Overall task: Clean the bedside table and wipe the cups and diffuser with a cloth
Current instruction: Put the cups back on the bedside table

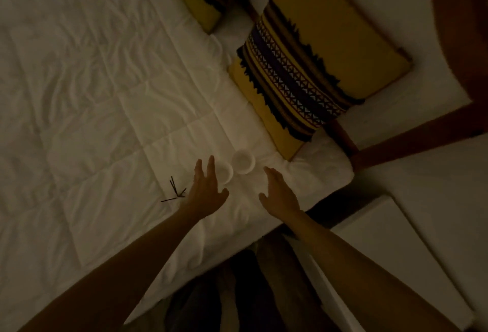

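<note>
Two white cups stand side by side on the white quilt near the bed's corner: one cup (226, 172) partly behind my left fingers, the other cup (243, 161) just beyond it. My left hand (206, 189) reaches over the nearer cup with straight, spread fingers; whether it touches the cup I cannot tell. My right hand (278, 191) hovers to the right of the cups, fingers relaxed, holding nothing. A few dark diffuser sticks (175, 191) lie loose on the quilt, left of my left hand. No cloth or diffuser bottle shows.
The bed's white quilt (105, 99) fills the left of the dim view. Yellow patterned cushions (311, 67) lean on white pillows at the head. A white bedside table (396, 252) stands at the lower right, and a dark wooden headboard (422, 130) runs behind it.
</note>
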Motion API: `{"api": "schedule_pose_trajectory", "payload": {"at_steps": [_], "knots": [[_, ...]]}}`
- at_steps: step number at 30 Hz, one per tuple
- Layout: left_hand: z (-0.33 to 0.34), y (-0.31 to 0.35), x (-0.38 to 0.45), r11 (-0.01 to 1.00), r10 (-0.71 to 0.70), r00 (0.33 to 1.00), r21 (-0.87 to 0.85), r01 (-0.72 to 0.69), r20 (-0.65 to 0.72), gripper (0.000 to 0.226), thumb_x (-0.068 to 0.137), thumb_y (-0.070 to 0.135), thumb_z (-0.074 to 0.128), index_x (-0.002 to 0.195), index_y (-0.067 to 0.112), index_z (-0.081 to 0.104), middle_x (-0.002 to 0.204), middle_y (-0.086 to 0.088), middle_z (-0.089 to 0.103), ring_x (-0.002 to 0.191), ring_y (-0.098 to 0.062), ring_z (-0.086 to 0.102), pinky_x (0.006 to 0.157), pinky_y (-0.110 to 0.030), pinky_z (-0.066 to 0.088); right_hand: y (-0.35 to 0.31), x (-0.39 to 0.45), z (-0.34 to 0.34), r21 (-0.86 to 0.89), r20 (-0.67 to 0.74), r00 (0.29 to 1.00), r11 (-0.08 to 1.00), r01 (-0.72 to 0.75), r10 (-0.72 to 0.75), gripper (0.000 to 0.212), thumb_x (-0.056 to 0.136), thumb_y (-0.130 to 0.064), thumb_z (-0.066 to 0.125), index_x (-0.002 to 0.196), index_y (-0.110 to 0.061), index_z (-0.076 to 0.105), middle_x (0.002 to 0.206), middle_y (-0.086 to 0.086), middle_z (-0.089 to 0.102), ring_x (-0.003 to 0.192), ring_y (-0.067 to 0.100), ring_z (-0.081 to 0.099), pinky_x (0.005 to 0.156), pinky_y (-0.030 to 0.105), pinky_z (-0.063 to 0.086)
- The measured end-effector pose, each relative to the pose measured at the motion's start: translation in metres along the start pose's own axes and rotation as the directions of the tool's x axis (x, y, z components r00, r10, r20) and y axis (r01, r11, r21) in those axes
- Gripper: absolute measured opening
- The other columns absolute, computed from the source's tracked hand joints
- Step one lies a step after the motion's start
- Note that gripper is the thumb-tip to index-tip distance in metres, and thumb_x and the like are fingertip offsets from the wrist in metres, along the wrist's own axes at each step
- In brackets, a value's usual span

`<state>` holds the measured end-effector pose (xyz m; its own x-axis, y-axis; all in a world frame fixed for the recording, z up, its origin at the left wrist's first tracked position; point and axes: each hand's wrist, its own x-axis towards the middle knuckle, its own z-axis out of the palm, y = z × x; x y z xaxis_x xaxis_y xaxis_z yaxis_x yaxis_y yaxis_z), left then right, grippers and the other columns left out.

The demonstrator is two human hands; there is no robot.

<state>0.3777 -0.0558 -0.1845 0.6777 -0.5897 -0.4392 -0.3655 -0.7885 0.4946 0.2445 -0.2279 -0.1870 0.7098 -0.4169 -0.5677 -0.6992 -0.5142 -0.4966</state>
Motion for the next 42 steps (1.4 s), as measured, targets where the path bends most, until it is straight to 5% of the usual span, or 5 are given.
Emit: {"api": "schedule_pose_trajectory", "payload": {"at_steps": [11,18,29,37,42], "knots": [[0.098,-0.019,0.106,0.96,-0.248,0.969,0.135,0.244,0.011,0.112,0.083,0.058,0.065,0.155,0.024,-0.013,0.163,-0.017,-0.012,0.151,-0.042,-0.003,0.118,-0.06,0.018,-0.007,0.15,0.039,-0.155,0.138,0.963,0.956,0.25,-0.23,0.1,0.088,-0.005,0.068,0.156,-0.046,0.007,0.165,-0.003,-0.015,0.15,0.032,0.008,0.107,0.048,0.045],[0.095,-0.039,0.125,0.957,-0.248,0.968,0.147,0.251,-0.038,0.082,0.076,0.039,0.076,0.14,0.03,0.025,0.142,-0.015,0.034,0.12,-0.039,0.046,0.095,-0.055,0.046,0.012,0.167,0.055,-0.042,0.012,0.977,0.976,0.215,-0.214,0.08,0.08,-0.014,0.075,0.144,-0.042,0.035,0.145,0.005,0.025,0.122,0.034,0.045,0.089,0.041,0.055],[0.05,0.025,0.104,0.974,0.115,0.98,0.175,-0.144,0.165,0.066,0.075,0.02,0.074,0.131,0.041,0.046,0.131,-0.007,0.03,0.112,-0.035,0.039,0.079,-0.043,0.053,0.055,0.075,-0.016,0.239,-0.123,0.984,0.959,0.153,-0.127,0.075,0.069,-0.018,0.061,0.138,-0.039,0.041,0.138,0.007,0.031,0.126,0.026,0.036,0.11,0.038,0.04],[0.086,0.146,0.099,0.794,0.443,0.757,0.181,-0.58,0.481,0.062,0.068,0.033,0.068,0.126,0.037,0.049,0.138,-0.008,0.034,0.13,-0.038,0.029,0.095,-0.05,0.049,0.156,-0.031,-0.045,0.334,-0.26,0.959,0.942,-0.022,0.115,0.063,0.07,-0.059,0.071,0.125,-0.037,0.049,0.119,-0.012,0.03,0.12,0.025,0.043,0.106,0.047,0.043],[0.152,0.215,0.088,0.556,0.532,0.532,0.202,-0.806,0.659,0.067,0.069,0.062,0.072,0.123,0.035,0.044,0.127,0.009,0.041,0.134,-0.038,0.018,0.101,-0.047,0.043,0.244,-0.088,-0.04,0.436,-0.343,0.884,0.888,-0.15,0.317,0.063,0.07,-0.038,0.085,0.115,-0.053,0.044,0.118,-0.002,0.032,0.112,0.02,0.044,0.095,0.042,0.05]]}}
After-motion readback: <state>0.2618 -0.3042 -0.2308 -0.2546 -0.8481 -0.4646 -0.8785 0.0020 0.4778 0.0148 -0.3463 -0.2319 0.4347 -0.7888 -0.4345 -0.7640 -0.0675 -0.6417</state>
